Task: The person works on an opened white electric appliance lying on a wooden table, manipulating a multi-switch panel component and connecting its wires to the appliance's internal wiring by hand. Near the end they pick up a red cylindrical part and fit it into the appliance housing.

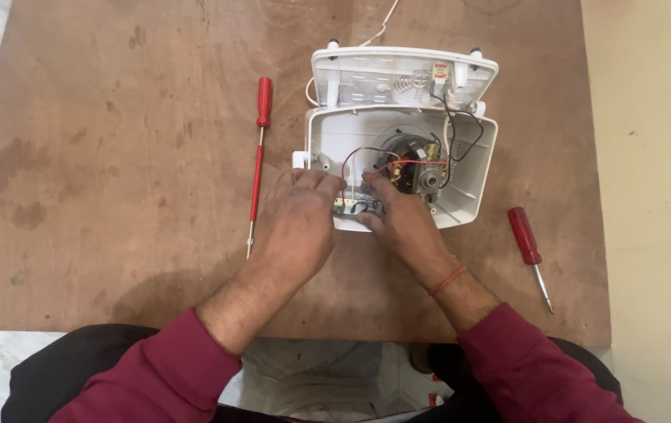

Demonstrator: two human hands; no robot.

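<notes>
A white plastic appliance housing (pixel 472 168) lies open on a brown wooden board (pixel 116 157), its detached cover (pixel 367 78) resting just behind it. Inside sit a round motor (pixel 412 153) and red and black wires (pixel 359 153). My left hand (pixel 296 223) rests on the near left rim of the housing, fingers at a small switch part (pixel 349 205). My right hand (pixel 402 219) reaches in beside it, fingertips pinching wires near the motor. A red thread circles my right wrist.
A long red-handled screwdriver (pixel 258 160) lies left of the housing. A shorter red-handled screwdriver (pixel 528 251) lies at the right near the board's edge. A white cord (pixel 386 19) runs off behind the cover. Pale floor surrounds the board.
</notes>
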